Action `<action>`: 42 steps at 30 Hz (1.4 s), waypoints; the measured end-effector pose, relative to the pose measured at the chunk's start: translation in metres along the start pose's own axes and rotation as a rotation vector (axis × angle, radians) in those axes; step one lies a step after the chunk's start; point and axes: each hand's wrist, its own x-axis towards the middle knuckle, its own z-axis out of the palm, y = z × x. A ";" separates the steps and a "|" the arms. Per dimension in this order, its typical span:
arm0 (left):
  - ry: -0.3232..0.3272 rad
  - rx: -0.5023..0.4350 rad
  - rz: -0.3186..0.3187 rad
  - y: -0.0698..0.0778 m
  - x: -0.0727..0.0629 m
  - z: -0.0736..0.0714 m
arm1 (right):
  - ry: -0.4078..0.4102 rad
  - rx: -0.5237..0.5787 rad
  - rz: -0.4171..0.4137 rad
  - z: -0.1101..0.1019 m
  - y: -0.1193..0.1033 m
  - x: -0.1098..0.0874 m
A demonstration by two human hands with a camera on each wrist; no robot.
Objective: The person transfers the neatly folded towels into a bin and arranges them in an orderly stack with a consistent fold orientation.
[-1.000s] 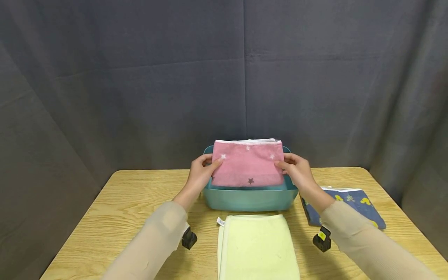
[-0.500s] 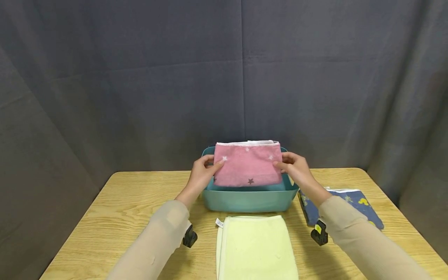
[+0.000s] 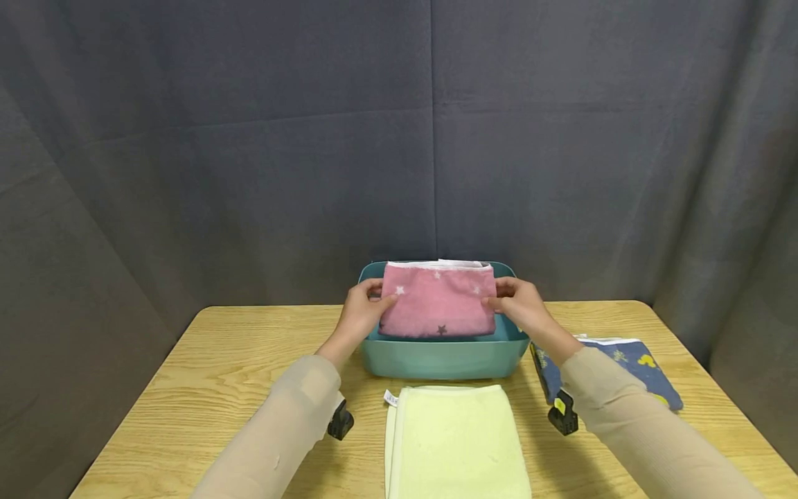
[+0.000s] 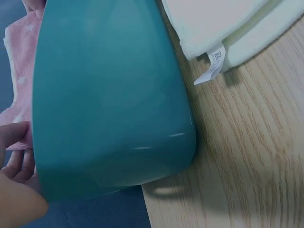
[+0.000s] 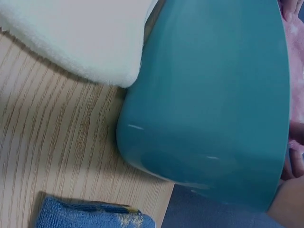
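Observation:
A folded pink towel [image 3: 438, 302] with white and dark stars hangs upright within the opening of a teal plastic basin [image 3: 445, 359]. My left hand [image 3: 361, 312] pinches its left edge, thumb in front and fingers behind. At the opposite edge, my right hand [image 3: 522, 305] pinches the towel the same way. Both wrist views look at the basin's outer wall, and the pink towel [image 4: 23, 71] shows past the rim in the left one. The towel's lower part sits below the rim line; whether it touches the basin floor is hidden.
In front of the basin lies a folded pale yellow towel [image 3: 460, 443] with a small white tag [image 3: 391, 398]. A folded blue towel with yellow patterns [image 3: 636, 367] rests at the right, partly behind the right forearm. A dark grey curtain [image 3: 299, 180] hangs behind the wooden table [image 3: 206, 388].
Both hands have lowered the pink towel a little into the basin, and its top edge now sits about level with the back rim. The hands have come slightly closer together.

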 end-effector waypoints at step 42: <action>-0.038 -0.025 0.076 0.000 -0.009 0.000 | 0.155 0.061 -0.022 -0.004 0.000 -0.011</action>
